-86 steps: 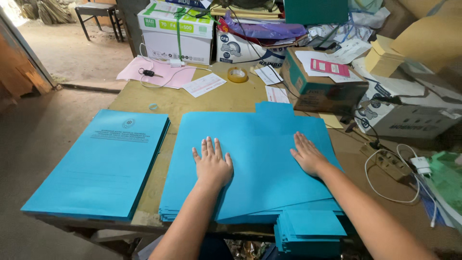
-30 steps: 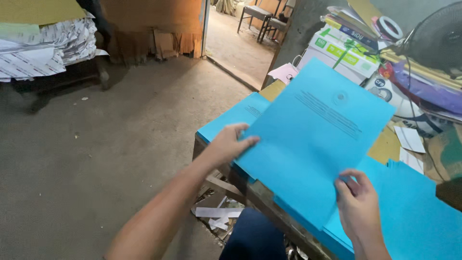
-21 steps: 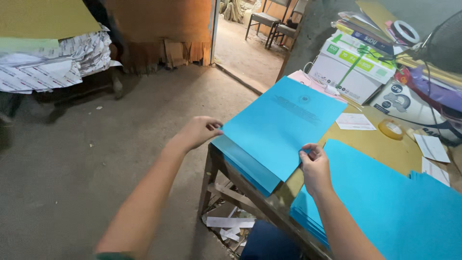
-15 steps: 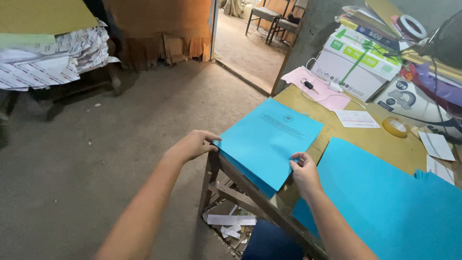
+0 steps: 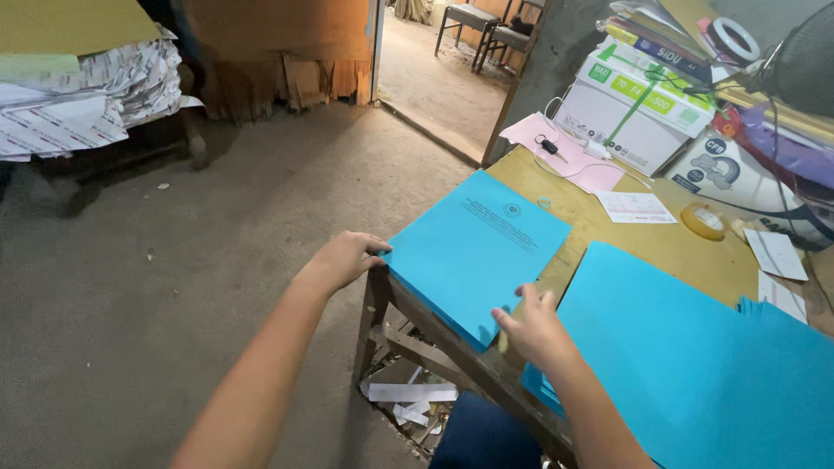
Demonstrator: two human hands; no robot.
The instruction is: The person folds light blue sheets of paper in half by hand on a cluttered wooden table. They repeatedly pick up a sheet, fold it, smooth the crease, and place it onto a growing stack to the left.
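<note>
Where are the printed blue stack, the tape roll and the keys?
Printed blue stack (image 5: 473, 252), head view, middle of the top sheet.
Tape roll (image 5: 703, 220), head view, on its ring.
Keys (image 5: 550, 148), head view, on the dark key head.

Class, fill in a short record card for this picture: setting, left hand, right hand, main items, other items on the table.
Setting: wooden table by an open doorway, concrete floor
Left hand: left hand on the far-left edge of the printed stack
Right hand: right hand at the stack's near corner, blurred
Main items: printed stack of blue sheets; plain blue stack to its right
Other items: tape roll, pink paper with keys, paper box
</note>
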